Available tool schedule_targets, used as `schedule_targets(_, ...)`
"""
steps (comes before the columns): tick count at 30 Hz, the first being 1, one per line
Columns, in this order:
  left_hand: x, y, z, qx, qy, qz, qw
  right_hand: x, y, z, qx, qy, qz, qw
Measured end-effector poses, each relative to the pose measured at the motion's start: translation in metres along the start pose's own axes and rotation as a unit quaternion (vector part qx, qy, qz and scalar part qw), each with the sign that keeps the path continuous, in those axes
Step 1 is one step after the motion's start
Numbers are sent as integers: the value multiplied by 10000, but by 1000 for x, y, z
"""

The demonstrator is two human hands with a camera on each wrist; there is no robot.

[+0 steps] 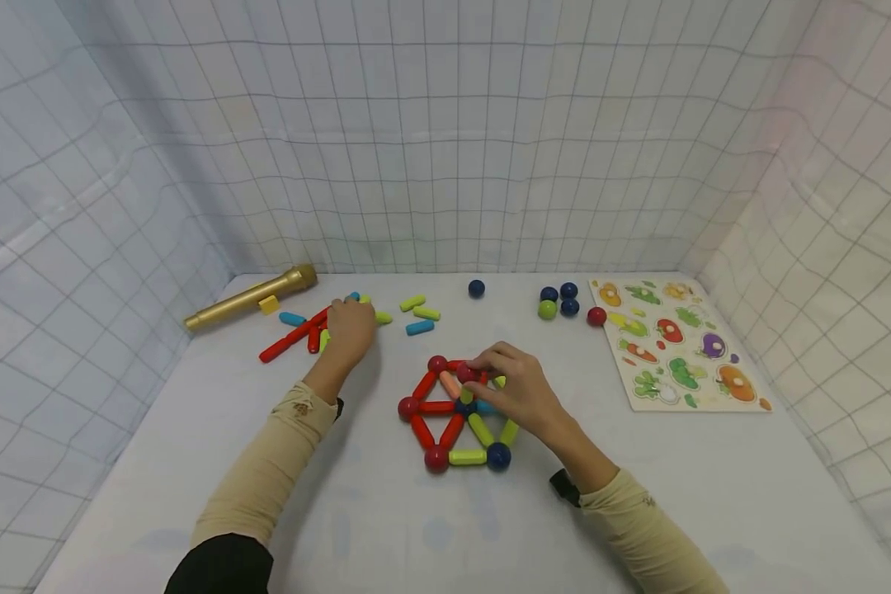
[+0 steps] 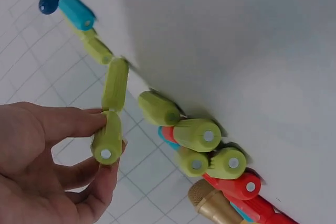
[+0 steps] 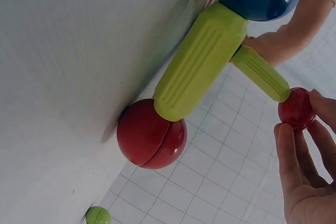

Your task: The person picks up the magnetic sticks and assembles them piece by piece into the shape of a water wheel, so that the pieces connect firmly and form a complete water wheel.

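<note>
Head view shows the frame joined on the worktop, my right hand pinching a red ball atop its raised rod, my left hand a green rod, loose rods and balls yet unused.

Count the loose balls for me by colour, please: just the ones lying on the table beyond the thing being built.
Dark blue balls: 4 (3 bunched together, 1 off alone)
Green ball: 1
Red ball: 1, by the edge of the vegetable picture board
Total: 6
</note>
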State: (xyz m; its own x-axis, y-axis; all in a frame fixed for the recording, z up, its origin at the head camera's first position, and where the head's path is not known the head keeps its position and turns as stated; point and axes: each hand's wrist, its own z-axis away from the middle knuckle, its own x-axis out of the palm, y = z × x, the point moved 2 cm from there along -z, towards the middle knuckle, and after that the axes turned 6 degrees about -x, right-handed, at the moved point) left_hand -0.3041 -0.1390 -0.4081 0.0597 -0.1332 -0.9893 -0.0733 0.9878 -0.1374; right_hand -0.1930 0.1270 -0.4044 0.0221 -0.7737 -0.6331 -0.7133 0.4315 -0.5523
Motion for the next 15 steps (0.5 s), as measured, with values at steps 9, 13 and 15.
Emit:
schedule_targets(9,-3,9,9,312,-1299,4111,9018,0,0,-2,47,-48,-9,10000)
schedule_targets(13,-4,29,28,-218,-2454,6542,7151,0,1,0,56,-54,-79,9999)
schedule_targets(15,-7,40,37,-458,-2713,7093,6490,0,1,0,32,-22,-115,9999)
